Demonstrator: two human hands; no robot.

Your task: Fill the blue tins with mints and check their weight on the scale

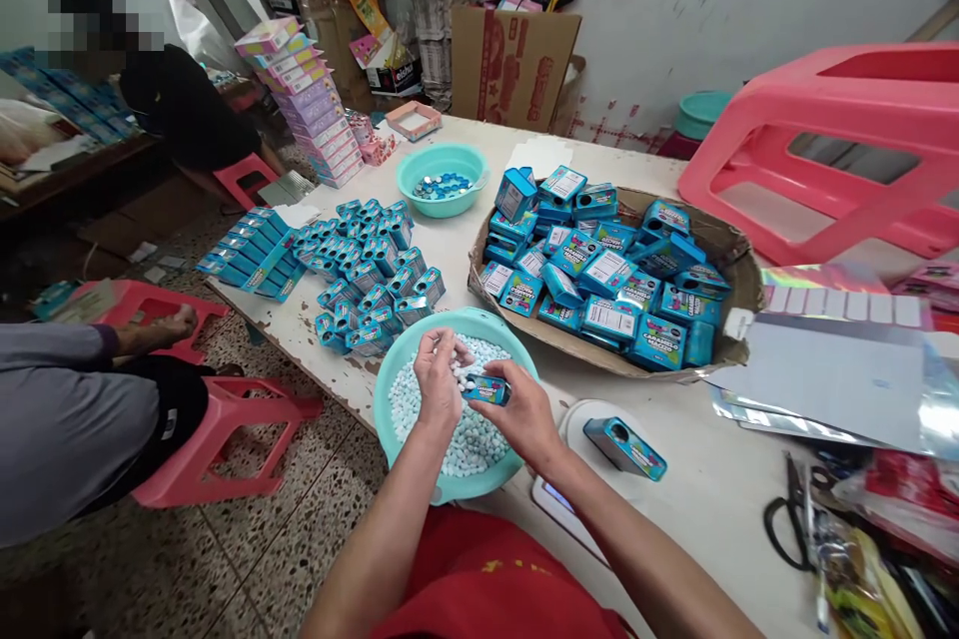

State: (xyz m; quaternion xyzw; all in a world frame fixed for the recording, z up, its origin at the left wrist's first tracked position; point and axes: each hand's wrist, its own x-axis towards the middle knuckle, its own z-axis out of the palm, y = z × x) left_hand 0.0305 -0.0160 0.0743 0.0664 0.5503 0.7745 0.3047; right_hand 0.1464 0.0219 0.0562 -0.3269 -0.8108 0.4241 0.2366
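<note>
My right hand (526, 416) grips a small blue candy tin (490, 389) over the turquoise basin (384, 389). Close beside it, my left hand (437, 381) has its fingers curled around some white candies (460, 371) at the end of the tin. Many round white candies (465, 449) fill the basin below both hands. Another blue tin (625, 447), with a dark round hole in its end, lies on a white scale (573, 509) to the right. My palms are partly hidden.
A cardboard tray (738, 319) holds piled blue tins. Open-holed tins (375, 270) crowd the table's left side. Behind stands a basin of caps (442, 182). Scissors (790, 519) and a pink stool (824, 150) are right. Seated people (75, 419) are left.
</note>
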